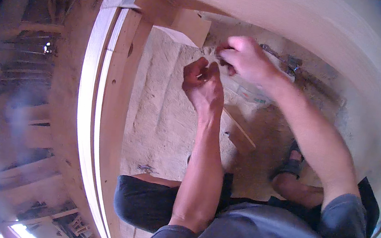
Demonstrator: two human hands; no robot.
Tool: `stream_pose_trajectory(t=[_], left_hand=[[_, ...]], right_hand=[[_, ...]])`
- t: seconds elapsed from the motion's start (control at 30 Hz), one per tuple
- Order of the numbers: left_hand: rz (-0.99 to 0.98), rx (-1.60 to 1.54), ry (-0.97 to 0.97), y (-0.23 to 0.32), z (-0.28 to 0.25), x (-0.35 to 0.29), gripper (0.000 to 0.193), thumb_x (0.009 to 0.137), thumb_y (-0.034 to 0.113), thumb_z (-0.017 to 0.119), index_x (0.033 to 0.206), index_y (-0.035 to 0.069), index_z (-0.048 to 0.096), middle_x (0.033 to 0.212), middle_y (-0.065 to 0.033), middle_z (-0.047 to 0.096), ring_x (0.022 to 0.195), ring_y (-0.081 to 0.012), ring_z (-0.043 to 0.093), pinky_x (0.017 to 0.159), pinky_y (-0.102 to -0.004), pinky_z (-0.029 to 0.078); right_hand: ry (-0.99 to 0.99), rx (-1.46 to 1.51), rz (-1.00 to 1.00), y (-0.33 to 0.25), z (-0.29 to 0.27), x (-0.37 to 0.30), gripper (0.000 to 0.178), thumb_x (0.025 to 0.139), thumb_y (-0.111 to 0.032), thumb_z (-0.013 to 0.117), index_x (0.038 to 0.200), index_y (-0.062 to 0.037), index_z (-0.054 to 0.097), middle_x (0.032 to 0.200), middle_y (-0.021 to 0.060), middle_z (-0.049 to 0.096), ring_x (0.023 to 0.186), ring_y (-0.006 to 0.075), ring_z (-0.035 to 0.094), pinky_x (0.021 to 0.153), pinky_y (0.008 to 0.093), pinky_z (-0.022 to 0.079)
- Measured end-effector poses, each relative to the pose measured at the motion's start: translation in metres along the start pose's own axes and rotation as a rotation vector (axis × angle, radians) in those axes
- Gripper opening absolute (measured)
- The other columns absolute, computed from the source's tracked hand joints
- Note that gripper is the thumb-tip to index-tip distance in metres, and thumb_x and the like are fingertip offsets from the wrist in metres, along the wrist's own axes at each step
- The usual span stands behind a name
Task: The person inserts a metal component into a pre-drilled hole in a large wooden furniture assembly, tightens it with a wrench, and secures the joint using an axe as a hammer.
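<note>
Both my forearms reach forward over the dusty floor, inside a frame of pale timber. My left hand [203, 86] has its fingers curled in, thumb and fingertips close together. A tiny light spot shows among them, too small to name. Just beyond it and to the right, my right hand [245, 58] is bent at the wrist with its fingers drawn together. Its fingertips are dark and blurred, so whatever they may hold is hidden. The two hands are close but apart. A wooden block [190, 28] juts from the frame's far left corner, near both hands.
A long grooved timber beam [120, 85] runs along my left, and a broad curved-looking board [282, 8] crosses the far side. A wood offcut [237, 127] lies on the sawdust-covered floor [159, 100]. A dark long tool [318, 83] rests farther right. Stacked lumber [33, 69] stands beyond the beam.
</note>
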State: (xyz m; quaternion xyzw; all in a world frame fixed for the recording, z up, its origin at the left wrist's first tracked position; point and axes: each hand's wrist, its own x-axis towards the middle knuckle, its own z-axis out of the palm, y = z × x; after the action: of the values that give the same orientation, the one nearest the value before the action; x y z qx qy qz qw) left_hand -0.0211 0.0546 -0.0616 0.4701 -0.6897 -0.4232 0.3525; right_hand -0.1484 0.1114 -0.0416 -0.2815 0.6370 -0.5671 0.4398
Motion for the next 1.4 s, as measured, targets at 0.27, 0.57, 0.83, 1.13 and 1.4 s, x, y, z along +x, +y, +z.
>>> stream_pose_trajectory(t=[0.27,0.57,0.83,1.13,1.4], left_hand=[[-0.044,-0.382,0.16,0.032,-0.044,0.027,0.027,0.091,0.0,0.065,0.117,-0.009,0.066,0.113,-0.0146,0.069,0.1,-0.0178,0.065,0.093,-0.0292,0.05],[0.099,-0.221,0.124,0.029,-0.068,0.031,0.049,0.09,-0.004,0.055,0.139,-0.007,0.053,0.131,-0.0147,0.062,0.114,-0.0207,0.061,0.101,-0.0308,0.047],[0.075,-0.215,0.114,0.029,-0.074,0.036,0.056,0.086,0.004,0.043,0.14,-0.004,0.051,0.136,-0.013,0.058,0.121,-0.0205,0.054,0.106,-0.0321,0.039],[-0.004,-0.611,0.093,0.028,-0.053,0.033,0.087,0.078,-0.005,0.041,0.161,0.007,0.017,0.151,-0.0105,0.039,0.131,-0.0189,0.043,0.107,-0.028,0.033],[0.169,-0.518,0.266,0.021,-0.038,0.04,0.077,0.085,-0.002,0.043,0.158,0.002,0.021,0.156,-0.0139,0.035,0.141,-0.0237,0.036,0.117,-0.032,0.024]], right_hand=[[0.13,0.068,-0.032,-0.022,0.098,0.045,0.02,0.086,-0.002,0.055,0.094,0.0033,0.072,0.092,0.0173,0.074,0.085,0.0253,0.069,0.079,0.038,0.054],[0.15,0.123,-0.034,-0.047,0.14,0.061,0.016,0.077,-0.009,0.063,0.087,-0.0101,0.075,0.093,0.0151,0.075,0.089,0.0355,0.071,0.083,0.0446,0.057],[-0.003,0.042,-0.286,-0.043,0.14,0.072,0.023,0.085,-0.003,0.058,0.098,-0.0054,0.076,0.096,0.0181,0.074,0.088,0.031,0.071,0.079,0.0374,0.055],[-0.28,0.132,-0.129,-0.055,0.117,0.073,0.049,0.08,0.01,0.039,0.116,0.0,0.071,0.107,0.01,0.071,0.095,0.0176,0.065,0.087,0.0292,0.052],[-0.399,0.085,-0.188,-0.044,0.119,0.079,0.056,0.079,0.012,0.037,0.131,0.0051,0.059,0.126,0.0143,0.064,0.115,0.0215,0.061,0.103,0.0329,0.047]])
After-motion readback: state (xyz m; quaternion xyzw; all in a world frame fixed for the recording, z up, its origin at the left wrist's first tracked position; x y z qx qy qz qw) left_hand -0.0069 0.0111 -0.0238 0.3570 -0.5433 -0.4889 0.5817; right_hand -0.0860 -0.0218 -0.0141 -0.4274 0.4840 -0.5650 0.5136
